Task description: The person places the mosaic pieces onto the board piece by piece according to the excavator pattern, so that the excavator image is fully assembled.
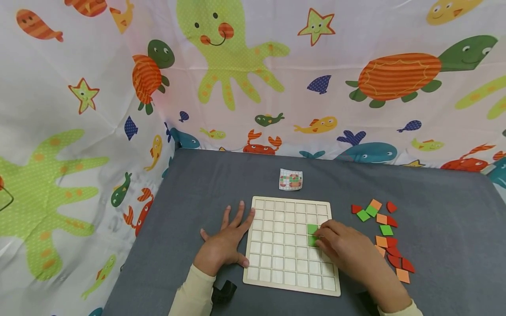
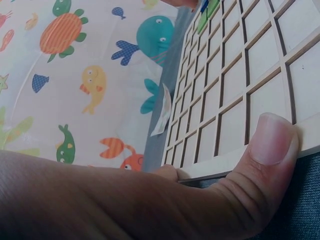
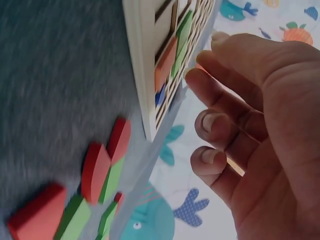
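A wooden grid board (image 1: 290, 285) with square cells lies on the grey cloth. Two green square tiles (image 1: 312, 241) sit in cells toward its right side. In the right wrist view an orange tile (image 3: 165, 65) and a bit of blue (image 3: 160, 95) also show on the board. My left hand (image 1: 221, 249) rests along the board's left edge, fingers spread, its thumb (image 2: 270, 145) lying on the rim. Over the green tiles hovers my right hand (image 1: 348, 250), fingers loosely bent; in its wrist view nothing shows between thumb and fingertips.
Loose red, orange and green tiles (image 1: 386, 230) are scattered right of the board. Behind it lies a small printed pattern card (image 1: 290, 180). A black object (image 1: 224, 292) is beside the left wrist. A sea-animal curtain (image 1: 245, 123) bounds the back and left.
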Motion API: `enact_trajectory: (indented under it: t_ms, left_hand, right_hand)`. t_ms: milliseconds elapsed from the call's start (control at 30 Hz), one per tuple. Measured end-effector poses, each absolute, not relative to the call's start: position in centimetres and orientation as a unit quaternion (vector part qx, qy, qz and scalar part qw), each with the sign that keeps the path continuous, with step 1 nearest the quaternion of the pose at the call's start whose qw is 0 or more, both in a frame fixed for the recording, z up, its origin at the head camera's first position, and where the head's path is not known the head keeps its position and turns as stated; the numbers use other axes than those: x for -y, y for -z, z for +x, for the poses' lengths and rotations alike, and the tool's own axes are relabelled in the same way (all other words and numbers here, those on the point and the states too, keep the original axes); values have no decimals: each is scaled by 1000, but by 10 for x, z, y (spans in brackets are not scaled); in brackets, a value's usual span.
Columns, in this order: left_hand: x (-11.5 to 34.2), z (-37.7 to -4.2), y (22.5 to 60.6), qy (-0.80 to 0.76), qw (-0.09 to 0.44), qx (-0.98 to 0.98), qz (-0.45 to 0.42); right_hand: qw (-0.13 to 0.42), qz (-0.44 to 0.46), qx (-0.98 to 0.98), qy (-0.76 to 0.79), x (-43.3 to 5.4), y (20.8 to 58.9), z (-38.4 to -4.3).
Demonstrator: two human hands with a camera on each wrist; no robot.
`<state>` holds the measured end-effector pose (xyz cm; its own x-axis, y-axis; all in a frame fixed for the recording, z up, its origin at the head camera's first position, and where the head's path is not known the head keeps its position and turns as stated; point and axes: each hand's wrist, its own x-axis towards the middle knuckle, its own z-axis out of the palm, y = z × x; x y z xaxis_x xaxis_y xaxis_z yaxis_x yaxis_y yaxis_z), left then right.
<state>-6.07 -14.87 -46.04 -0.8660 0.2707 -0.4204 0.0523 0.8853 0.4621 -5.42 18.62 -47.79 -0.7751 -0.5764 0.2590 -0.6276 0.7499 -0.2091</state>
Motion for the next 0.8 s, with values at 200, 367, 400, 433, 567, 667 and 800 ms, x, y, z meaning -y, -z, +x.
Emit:
enact_trajectory:
  t_ms: [200, 367, 400, 433, 567, 667, 800]
  left_hand:
    - [148, -61, 459, -223, 244, -940, 86]
    - [148, -61, 460, -220, 243, -941, 87]
    - [148, -60, 460, -220, 243, -941, 87]
    - [148, -60, 460, -222, 242, -941, 87]
    - [151, -61, 469, -222, 239, -941, 91]
    - [154, -62, 479, -220, 238, -941, 94]
    - [155, -63, 486, -222, 229, -943, 96]
  right_hand:
    - [107, 280, 945, -131, -203, 471, -56]
    - [98, 233, 959, -130, -215, 469, -56]
    - [96, 223, 961, -132, -218, 469, -56]
    - [95, 213, 963, -135, -220, 469, -56]
    - [93, 174, 969, -151, -230, 469, -57]
    - [97, 146, 971, -159, -238, 468, -58]
    - [100, 109, 976, -159, -246, 467, -63]
